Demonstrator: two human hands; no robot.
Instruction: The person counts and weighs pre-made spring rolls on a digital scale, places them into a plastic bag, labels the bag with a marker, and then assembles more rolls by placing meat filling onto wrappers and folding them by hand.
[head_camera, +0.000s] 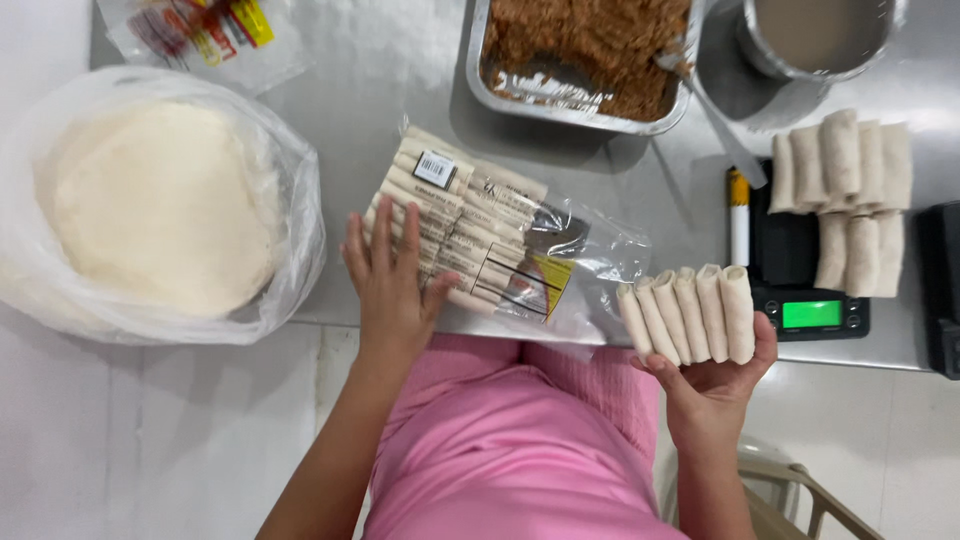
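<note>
Steel desk (400, 70), seen from above, with a person in pink at its near edge.

At far left, a clear bag of round wrappers (160, 205), the pale stack inside it. At top centre, a foil tray (480, 60) about half full of browned filling, with a spoon (715, 120) resting on its right rim; beside it at top right, a metal pot (815, 35) of pale liquid.

At centre, a clear pack (480, 235) already filled with rolls laid in neat rows, its open end toward the right. At right, a black scale (800, 300) carrying loose rolls (845, 190) in two untidy rows, these not yet packed. A yellow-capped marker (739, 215) lies just left of the scale.

Progress, as judged from the layout: many rolls are made and one pack is loaded; the rolls on the scale, the remaining filling and the wrappers suggest more is left.

Left hand (390, 285): grip apart, fingers spread flat on the left end of the pack, pressing it to the desk and clasping nothing.

Right hand (715, 375): palm up at the desk edge, fingers curled loosely under a row of five rolls (690, 315), held side by side just right of the pack's open end.
</note>
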